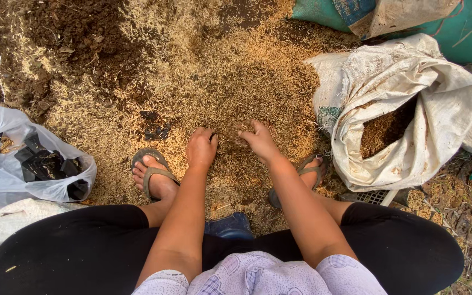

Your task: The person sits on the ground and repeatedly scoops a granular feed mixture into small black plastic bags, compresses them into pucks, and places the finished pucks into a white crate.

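Note:
A wide heap of golden-brown rice husk (219,82) covers the ground in front of me. My left hand (201,147) rests fingers-down in the husk, curled as if gripping some. My right hand (257,140) is just beside it, fingers bent around a small clump of husk. Both hands sit between my sandalled feet, the left foot (153,173) and the right foot (306,169). I am squatting, with black trousers at the bottom of the view.
An open white woven sack (411,114) partly filled with husk lies to the right. A clear plastic bag (12,164) holding small black bags lies at the left. Dark soil (77,33) spreads at the upper left. Green sacks (465,38) are at the top right.

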